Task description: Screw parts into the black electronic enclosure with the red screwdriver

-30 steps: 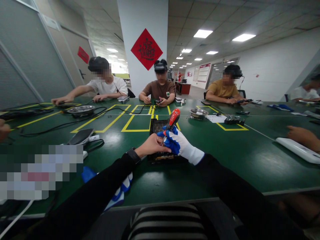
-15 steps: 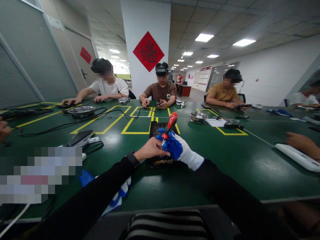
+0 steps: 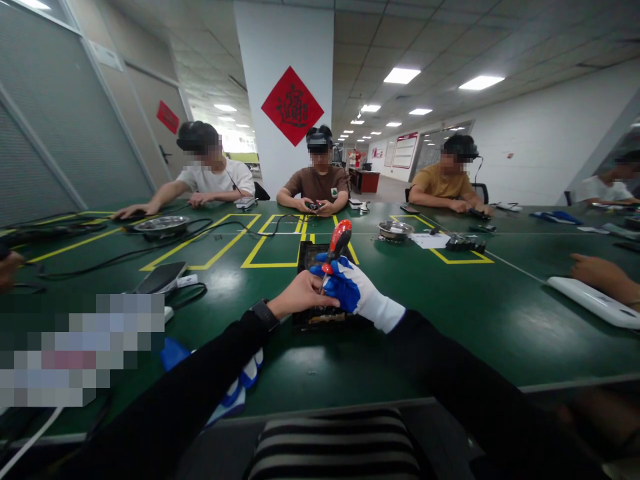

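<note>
A red and black screwdriver stands tilted over a black open-topped case on the green table. My right hand, in a blue and white glove, is closed around the lower part of its handle. My bare left hand, with a dark watch on the wrist, has its fingertips pinched at the screwdriver's shaft, touching the glove. Both hands hide the middle of the case, and what the tip touches cannot be seen.
On the green table, a blue and white glove lies under my left forearm. Metal bowls, cables, a white device and black parts lie farther out. Several people sit around the table.
The view has shifted slightly. The screwdriver's handle leans a little less upright to the right, while both hands keep nearly the same grip. The person opposite has brought both hands together around a small object.
</note>
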The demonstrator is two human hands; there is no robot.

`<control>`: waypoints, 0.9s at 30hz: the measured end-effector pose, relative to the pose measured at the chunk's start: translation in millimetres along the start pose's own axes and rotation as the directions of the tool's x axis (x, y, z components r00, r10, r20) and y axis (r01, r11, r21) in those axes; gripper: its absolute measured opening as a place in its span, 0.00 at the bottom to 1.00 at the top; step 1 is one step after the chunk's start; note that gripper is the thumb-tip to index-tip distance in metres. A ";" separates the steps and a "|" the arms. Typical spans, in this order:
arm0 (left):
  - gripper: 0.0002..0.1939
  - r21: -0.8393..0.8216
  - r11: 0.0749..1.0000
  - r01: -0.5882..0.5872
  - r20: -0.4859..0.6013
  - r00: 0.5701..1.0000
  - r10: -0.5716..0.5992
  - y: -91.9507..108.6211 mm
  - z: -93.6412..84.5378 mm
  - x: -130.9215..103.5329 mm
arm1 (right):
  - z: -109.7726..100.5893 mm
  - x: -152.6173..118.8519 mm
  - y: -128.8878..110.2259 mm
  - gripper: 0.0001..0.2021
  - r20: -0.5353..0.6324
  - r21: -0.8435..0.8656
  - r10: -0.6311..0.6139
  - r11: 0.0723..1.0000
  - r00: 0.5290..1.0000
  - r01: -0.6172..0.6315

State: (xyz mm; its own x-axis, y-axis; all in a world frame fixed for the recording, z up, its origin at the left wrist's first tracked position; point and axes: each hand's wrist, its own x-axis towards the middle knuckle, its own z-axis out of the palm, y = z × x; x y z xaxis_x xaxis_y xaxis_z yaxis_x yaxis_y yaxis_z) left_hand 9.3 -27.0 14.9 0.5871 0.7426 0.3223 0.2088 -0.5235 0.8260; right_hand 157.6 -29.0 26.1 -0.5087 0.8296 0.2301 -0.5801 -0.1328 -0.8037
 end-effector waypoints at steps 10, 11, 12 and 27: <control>0.22 0.076 0.996 -0.038 -0.018 0.999 0.040 -6.4 -3.4 1.0 | 4.0 -1.6 -4.6 0.13 0.052 0.031 0.039 0.999 0.998 -0.040; 0.22 0.081 0.996 -0.043 -0.018 0.999 0.045 -6.1 -3.5 1.2 | 5.0 -2.3 -5.7 0.13 0.071 0.037 0.045 0.998 0.996 -0.047; 0.21 0.085 0.995 -0.047 -0.020 0.999 0.049 -5.7 -3.5 1.4 | 6.1 -3.1 -6.3 0.13 0.077 0.033 0.033 0.999 0.996 -0.035; 0.15 0.020 1.000 -0.012 -0.011 1.000 0.012 -5.2 -2.9 0.8 | -0.3 -1.0 -4.2 0.07 0.039 0.073 0.062 0.995 0.997 -0.065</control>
State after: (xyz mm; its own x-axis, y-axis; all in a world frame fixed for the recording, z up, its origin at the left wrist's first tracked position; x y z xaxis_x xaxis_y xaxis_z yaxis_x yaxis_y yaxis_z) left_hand 6.4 -22.5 12.2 0.5805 0.7411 0.3373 0.2177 -0.5404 0.8128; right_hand 160.8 -29.1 29.1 -0.5682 0.7980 0.2008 -0.5907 -0.2256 -0.7747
